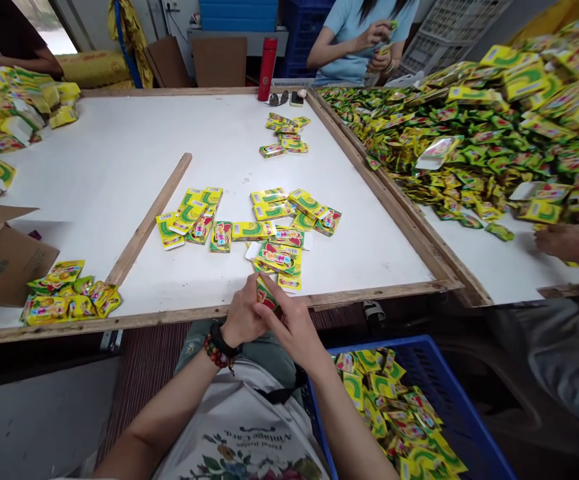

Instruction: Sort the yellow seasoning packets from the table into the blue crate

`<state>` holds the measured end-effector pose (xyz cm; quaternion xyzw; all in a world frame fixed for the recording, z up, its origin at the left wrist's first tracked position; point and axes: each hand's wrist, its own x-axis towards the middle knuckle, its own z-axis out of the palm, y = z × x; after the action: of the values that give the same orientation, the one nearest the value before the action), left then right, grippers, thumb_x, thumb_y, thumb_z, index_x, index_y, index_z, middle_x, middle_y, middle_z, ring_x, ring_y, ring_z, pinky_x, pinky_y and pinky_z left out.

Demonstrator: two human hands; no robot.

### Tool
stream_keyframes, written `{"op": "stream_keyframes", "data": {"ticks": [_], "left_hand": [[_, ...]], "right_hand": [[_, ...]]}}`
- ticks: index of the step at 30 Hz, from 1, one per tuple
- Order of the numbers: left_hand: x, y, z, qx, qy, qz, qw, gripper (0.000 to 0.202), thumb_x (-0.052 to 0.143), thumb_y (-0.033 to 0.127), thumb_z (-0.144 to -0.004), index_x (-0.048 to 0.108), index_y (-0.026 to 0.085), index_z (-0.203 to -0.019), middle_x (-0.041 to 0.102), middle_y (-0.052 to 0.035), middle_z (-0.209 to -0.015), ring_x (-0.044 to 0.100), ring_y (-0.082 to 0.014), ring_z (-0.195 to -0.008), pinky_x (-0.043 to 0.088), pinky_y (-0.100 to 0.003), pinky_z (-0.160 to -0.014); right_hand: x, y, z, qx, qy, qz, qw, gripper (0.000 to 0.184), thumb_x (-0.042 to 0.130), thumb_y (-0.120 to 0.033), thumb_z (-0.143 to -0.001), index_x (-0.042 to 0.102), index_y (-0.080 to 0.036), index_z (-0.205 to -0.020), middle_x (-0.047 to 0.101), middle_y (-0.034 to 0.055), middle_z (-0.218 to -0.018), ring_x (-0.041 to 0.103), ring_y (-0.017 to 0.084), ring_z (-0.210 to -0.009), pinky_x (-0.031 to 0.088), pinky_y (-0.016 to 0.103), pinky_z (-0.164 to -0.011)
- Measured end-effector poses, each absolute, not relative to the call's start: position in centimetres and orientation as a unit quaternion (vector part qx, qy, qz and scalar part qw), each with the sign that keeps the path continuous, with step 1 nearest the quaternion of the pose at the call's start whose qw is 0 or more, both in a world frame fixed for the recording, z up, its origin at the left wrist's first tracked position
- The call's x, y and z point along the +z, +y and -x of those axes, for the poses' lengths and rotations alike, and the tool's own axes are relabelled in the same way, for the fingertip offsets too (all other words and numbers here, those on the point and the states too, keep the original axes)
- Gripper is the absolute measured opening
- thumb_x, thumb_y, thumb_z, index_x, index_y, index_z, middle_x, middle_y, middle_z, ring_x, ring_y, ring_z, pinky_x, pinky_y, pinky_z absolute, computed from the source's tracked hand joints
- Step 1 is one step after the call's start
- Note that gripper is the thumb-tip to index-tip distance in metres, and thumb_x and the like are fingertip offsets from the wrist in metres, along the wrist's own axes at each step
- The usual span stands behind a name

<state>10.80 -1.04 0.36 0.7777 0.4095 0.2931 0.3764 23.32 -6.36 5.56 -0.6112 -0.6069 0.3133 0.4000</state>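
Observation:
Both my hands close around one small candy box [266, 294], green and red on the side that shows, at the front edge of the white table [219, 143]. My left hand [246, 312] wraps it from the left, a dark band and beaded bracelet at the wrist. Fingers of my right hand [289, 319] press on it from the right and cover much of it. Just beyond my fingertips lies a loose cluster of flat yellow candy boxes [276, 257], one with a white flap out. More yellow boxes [192, 212] overlap to the left.
A blue crate [426, 353] of candy packs stands by my right arm. Wooden strips [149, 217] divide the table. A large heap of packs [489, 143] fills the right side. At the back are a red bottle [267, 69] and a person in light blue [356, 40].

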Motion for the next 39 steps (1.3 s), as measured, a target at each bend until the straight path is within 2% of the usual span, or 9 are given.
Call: {"op": "stream_keyframes", "data": {"ticks": [5,11,13,16,18,22,27,33,39], "left_hand": [[0.1,-0.9,-11.1,0.275,0.402,-0.795,0.362,0.066,0.058,0.028,-0.069,0.031,0.016,-0.128,0.063,-0.0114,-0.104,0.065,-0.0284,-0.086,0.051,-0.039,-0.071],[1.0,-1.3,-10.7,0.279,0.347,-0.824,0.351,0.063,0.064,0.03,-0.068,0.036,0.019,-0.123,0.06,-0.0106,-0.109,0.064,-0.0273,-0.09,0.053,-0.04,-0.076],[2.0,-0.1,-9.5,0.273,0.305,-0.849,0.334,0.071,0.071,0.039,-0.068,0.037,0.021,-0.128,0.057,-0.0111,-0.12,0.06,-0.0277,-0.102,0.052,-0.041,-0.084],[3.8,4.1,-7.2,0.253,0.362,-0.869,0.224,0.053,0.061,0.039,-0.084,0.043,0.02,-0.129,0.053,-0.0128,-0.129,0.05,-0.0293,-0.119,0.044,-0.045,-0.1],[4.6,7.9,-6.2,0.185,0.452,-0.863,0.128,0.043,0.05,0.029,-0.09,0.044,0.017,-0.131,0.047,-0.015,-0.136,0.043,-0.0318,-0.126,0.036,-0.049,-0.106],[4.4,13.8,-7.4,0.043,0.541,-0.834,0.096,0.058,0.057,0.037,-0.086,0.041,0.009,-0.134,0.049,-0.0215,-0.132,0.039,-0.0378,-0.127,0.033,-0.049,-0.106],[3.0,13.4,-10.1,0.015,0.57,-0.814,0.108,0.059,0.069,0.028,-0.074,0.047,0.005,-0.124,0.048,-0.0253,-0.126,0.047,-0.0409,-0.118,0.041,-0.049,-0.095],[3.6,8.3,-6.8,0.041,0.564,-0.811,0.151,0.048,0.064,0.02,-0.075,0.05,0.016,-0.12,0.046,-0.0178,-0.13,0.055,-0.0325,-0.113,0.045,-0.044,-0.093],[3.2,1.4,-7.8,0.404,0.521,-0.712,0.243,0.077,0.062,0.026,-0.079,0.019,0.02,-0.143,0.049,-0.0137,-0.135,0.053,-0.025,-0.121,0.047,-0.038,-0.098]], "right_hand": [[4.5,-6.6,-23.5,0.346,-0.588,0.612,0.401,0.056,0.056,-0.03,-0.09,0.044,-0.02,-0.144,0.068,-0.0001,-0.069,0.044,0.011,-0.043,0.042,0.023,-0.046],[5.0,-8.2,-23.8,0.314,-0.615,0.595,0.412,0.043,0.047,-0.029,-0.093,0.056,-0.021,-0.134,0.073,0.0071,-0.108,0.065,0.016,-0.068,0.052,0.026,-0.064],[5.5,-10.5,-26.5,0.29,-0.61,0.648,0.351,0.045,0.045,-0.033,-0.094,0.056,-0.019,-0.134,0.076,0.0076,-0.095,0.069,0.019,-0.067,0.052,0.027,-0.062],[5.5,-13.9,-32.0,0.235,-0.579,0.773,0.104,0.045,0.047,-0.039,-0.09,0.064,-0.02,-0.127,0.073,0.007,-0.059,0.067,0.026,-0.049,0.047,0.03,-0.044],[5.1,-14.5,-34.1,0.2,-0.577,0.791,0.023,0.046,0.052,-0.042,-0.086,0.067,-0.02,-0.122,0.077,0.0124,-0.076,0.072,0.033,-0.061,0.049,0.034,-0.044],[3.9,-10.3,-31.2,0.194,-0.642,0.728,0.143,0.042,0.047,-0.036,-0.091,0.062,-0.022,-0.128,0.07,0.0121,-0.117,0.07,0.03,-0.1,0.056,0.039,-0.077],[2.4,-1.2,-25.4,0.112,-0.647,0.727,0.202,0.055,0.056,-0.025,-0.088,0.046,-0.014,-0.141,0.041,0.0213,-0.148,0.038,0.038,-0.136,0.036,0.059,-0.104],[1.1,1.4,-25.0,0.139,-0.655,0.716,0.2,0.048,0.059,-0.026,-0.087,0.055,-0.013,-0.133,0.061,0.0202,-0.124,0.053,0.034,-0.12,0.028,0.062,-0.107],[2.0,-1.5,-21.2,0.352,-0.468,0.594,0.552,0.051,0.053,-0.052,-0.088,0.064,-0.018,-0.124,0.062,0.0134,-0.127,0.052,0.029,-0.121,0.038,0.049,-0.105]]}}
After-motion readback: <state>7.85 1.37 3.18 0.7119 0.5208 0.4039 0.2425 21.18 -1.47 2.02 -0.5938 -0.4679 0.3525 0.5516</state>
